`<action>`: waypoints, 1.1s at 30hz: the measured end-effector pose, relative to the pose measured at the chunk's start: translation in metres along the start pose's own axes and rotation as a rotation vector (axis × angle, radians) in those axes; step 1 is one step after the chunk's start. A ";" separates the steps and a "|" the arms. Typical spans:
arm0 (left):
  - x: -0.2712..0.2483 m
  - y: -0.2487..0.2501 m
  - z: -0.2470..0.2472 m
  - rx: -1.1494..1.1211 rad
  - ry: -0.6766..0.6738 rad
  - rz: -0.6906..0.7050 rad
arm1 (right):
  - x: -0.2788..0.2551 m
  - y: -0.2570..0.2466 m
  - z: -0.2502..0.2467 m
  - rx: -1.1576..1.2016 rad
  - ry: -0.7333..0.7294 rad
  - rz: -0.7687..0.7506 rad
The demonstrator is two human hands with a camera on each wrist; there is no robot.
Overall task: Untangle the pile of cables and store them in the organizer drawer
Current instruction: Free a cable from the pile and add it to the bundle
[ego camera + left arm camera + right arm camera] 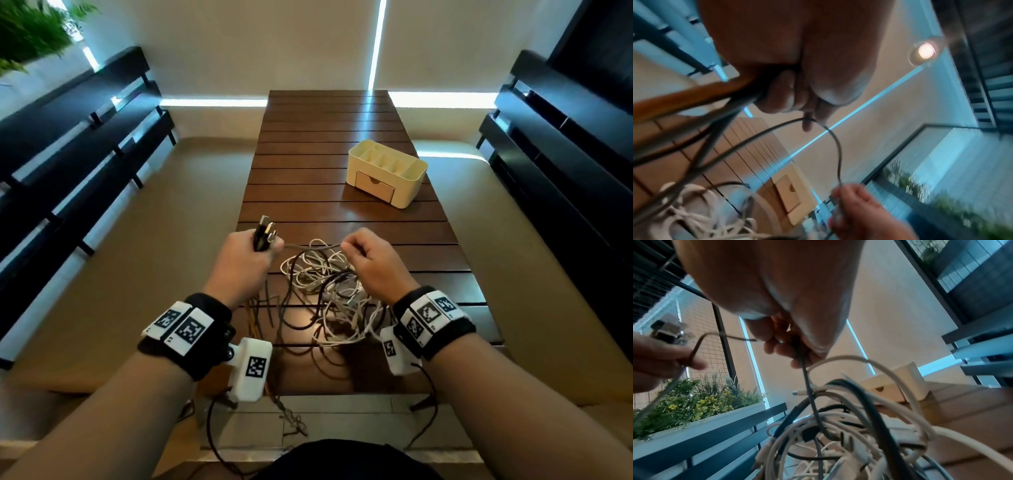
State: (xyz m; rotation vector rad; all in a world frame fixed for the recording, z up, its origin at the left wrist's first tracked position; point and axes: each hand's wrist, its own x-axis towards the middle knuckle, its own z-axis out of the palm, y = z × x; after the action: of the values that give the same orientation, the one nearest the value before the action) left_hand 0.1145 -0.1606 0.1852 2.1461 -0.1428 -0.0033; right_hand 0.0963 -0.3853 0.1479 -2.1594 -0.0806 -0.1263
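A tangled pile of white and dark cables [329,291] [838,426] lies on the near part of the wooden slatted table [325,144]. My left hand [246,260] [797,91] grips a bundle of dark cables, whose plugs [264,230] stick up above the fist. A thin dark cable [310,245] [835,144] runs taut from it to my right hand [370,260] [789,340], which pinches that cable above the pile. The cream organizer [387,174] stands far right on the table, its small drawer [375,187] closed.
Dark slatted benches [78,147] run along the left, and dark shelving [561,164] along the right. A planter with green plants [701,402] stands behind the left bench. Some cables [291,421] hang over the table's near edge toward the floor.
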 end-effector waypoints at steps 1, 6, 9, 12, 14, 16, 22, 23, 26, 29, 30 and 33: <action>-0.001 0.001 0.000 -0.002 0.033 0.016 | 0.004 -0.001 -0.003 -0.040 0.012 -0.038; -0.003 0.020 0.014 0.070 -0.044 0.143 | 0.015 -0.011 -0.004 -0.135 -0.008 -0.209; 0.000 0.025 0.024 0.184 -0.218 0.159 | 0.015 -0.021 0.000 -0.115 0.013 -0.289; 0.004 0.028 0.026 0.210 -0.253 0.135 | 0.012 -0.018 -0.002 -0.118 0.030 -0.285; 0.005 0.027 0.026 0.215 -0.234 0.155 | 0.009 -0.013 -0.001 -0.144 0.023 -0.291; 0.006 0.026 0.027 0.206 -0.227 0.184 | 0.006 -0.010 0.002 -0.143 0.019 -0.314; 0.010 0.025 0.033 0.160 -0.321 0.238 | 0.003 -0.010 0.004 -0.082 0.053 -0.301; 0.010 0.025 0.033 0.146 -0.315 0.245 | 0.003 -0.009 0.002 -0.063 0.043 -0.282; 0.011 0.022 0.031 0.160 -0.277 0.274 | -0.001 0.001 -0.011 -0.060 -0.058 -0.159; 0.012 0.015 0.027 0.156 -0.224 0.254 | -0.002 0.022 -0.018 -0.281 -0.291 0.006; 0.013 0.012 0.026 0.148 -0.209 0.243 | -0.003 0.029 -0.017 -0.349 -0.328 0.022; 0.014 0.006 0.023 0.129 -0.174 0.233 | 0.000 0.044 -0.012 -0.473 -0.271 0.012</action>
State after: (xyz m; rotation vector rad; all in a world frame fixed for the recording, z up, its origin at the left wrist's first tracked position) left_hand 0.1263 -0.1850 0.1785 2.2442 -0.5061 -0.0459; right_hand 0.1006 -0.4196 0.1184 -2.6384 -0.2105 0.1734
